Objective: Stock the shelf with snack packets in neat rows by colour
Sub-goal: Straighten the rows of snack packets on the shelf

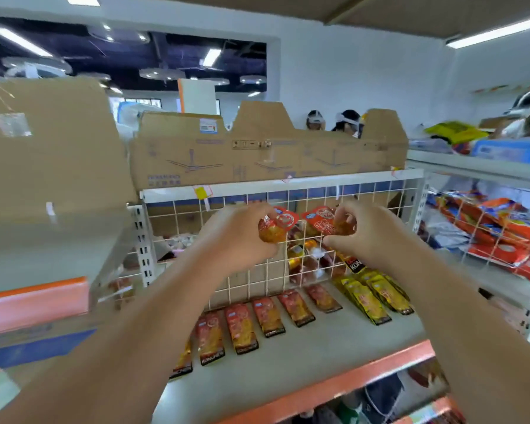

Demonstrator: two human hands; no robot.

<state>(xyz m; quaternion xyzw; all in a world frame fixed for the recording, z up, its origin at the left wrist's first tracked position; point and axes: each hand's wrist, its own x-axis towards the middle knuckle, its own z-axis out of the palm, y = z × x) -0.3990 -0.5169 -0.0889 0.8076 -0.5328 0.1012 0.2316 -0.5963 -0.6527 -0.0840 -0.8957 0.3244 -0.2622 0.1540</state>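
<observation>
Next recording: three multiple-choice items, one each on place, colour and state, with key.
1. Relative to the row of red snack packets, the flat yellow snack packets on the grey metal shelf lie: A left; B right; C on top.
2. The shelf's front edge strip is: A orange; B green; C black.
3. The left hand and right hand are: A each holding a raised red packet; B empty; C flat on the shelf.
Key: B, yellow lies past the row's right end; A, plainly orange; A, fingers curl round packets.

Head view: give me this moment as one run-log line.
left hand: grips red packet | right hand: grips second red packet | shelf: red row left, yellow row right | stage: both packets above shelf, unplaced
</observation>
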